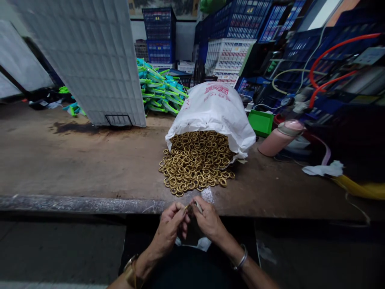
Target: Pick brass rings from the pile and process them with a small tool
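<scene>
Brown surface (90,168) bears a ring pile (192,170) just ahead of left hand (170,224), pinching a brass-coloured piece (187,207), and right hand (208,220), curled, hold unclear.

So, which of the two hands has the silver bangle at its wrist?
The right hand: a silver bangle circles its wrist, while the left hand has gold-toned wristwear instead.

No text or number can be read with certainty. Red printing (217,89) on the far upper side of the white, soft-sided sack (207,112) is too blurred to make out, as are small yellow marks (249,10) on blue slatted plastic crates (233,18) stacked far right.
</scene>
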### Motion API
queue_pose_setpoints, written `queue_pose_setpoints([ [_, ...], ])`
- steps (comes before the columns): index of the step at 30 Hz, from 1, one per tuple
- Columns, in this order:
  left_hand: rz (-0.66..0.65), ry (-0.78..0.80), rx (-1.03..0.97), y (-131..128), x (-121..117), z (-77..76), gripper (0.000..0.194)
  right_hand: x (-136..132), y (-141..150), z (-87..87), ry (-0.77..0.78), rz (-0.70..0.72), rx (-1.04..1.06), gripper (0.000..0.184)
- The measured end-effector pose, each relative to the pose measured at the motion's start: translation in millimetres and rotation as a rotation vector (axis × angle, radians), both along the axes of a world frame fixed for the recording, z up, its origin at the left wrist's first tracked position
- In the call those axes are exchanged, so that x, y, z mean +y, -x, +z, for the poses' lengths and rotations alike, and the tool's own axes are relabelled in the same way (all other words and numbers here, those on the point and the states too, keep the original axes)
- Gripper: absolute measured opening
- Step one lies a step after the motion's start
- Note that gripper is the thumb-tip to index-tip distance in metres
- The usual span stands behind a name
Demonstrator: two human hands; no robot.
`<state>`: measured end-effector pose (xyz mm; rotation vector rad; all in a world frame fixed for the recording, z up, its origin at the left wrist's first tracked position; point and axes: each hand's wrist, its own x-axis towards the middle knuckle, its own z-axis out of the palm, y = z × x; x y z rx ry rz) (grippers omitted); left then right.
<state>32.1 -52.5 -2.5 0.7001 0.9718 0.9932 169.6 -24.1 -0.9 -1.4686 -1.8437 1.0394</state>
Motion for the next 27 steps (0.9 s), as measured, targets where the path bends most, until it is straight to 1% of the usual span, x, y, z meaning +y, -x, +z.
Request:
queue_pose_setpoints([
  [2,0.001,-0.009,0.017,0,1,-0.7,0.027,-3,-1,-0.6,-0.032,0.075,-0.07,0.013],
  [4,0.001,-0.02,0.04,0,2,-1.9,0.028,-6,-1,-0.6,-0.042,0.122,-0.122,0.016],
  [7,0.008,-0.045,0.083,0,2,-2.3,0.03,-7,0,1.2,-0.044,0.149,-0.185,0.021],
  [10,-0.012,-0.086,0.115,1,0,1.9,0.029,-5,-2,1.0,-0.058,0.162,-0.274,0.025],
  [11,-0.033,-0.102,0.115,1,-2,4.3,0.029,-3,-4,-0.4,-0.065,0.143,-0.327,0.026],
  [13,-0.092,-0.12,0.081,1,-6,9.5,0.028,3,-9,-4.5,-0.081,0.06,-0.451,0.027],
  [15,-0.14,-0.1,-0.013,1,-9,12.7,0.026,10,-17,-9.2,-0.11,-0.047,-0.536,0.03],
  [17,-0.142,-0.047,-0.117,0,-9,12.4,0.025,18,-23,-12.8,-0.157,-0.149,-0.549,0.031],
  [20,-0.086,0.027,-0.203,-1,-5,8.3,0.024,31,-29,-14.5,-0.235,-0.264,-0.514,0.028],
  [23,-0.024,0.072,-0.248,1,2,6.9,0.02,44,-27,-12.0,-0.293,-0.281,-0.52,0.028],
  [26,0.023,0.114,-0.33,7,9,10.0,0.014,52,-22,-7.1,-0.286,-0.242,-0.625,0.027],
  [27,0.035,0.131,-0.36,10,12,11.3,0.017,54,-20,-5.6,-0.275,-0.233,-0.671,0.025],
])
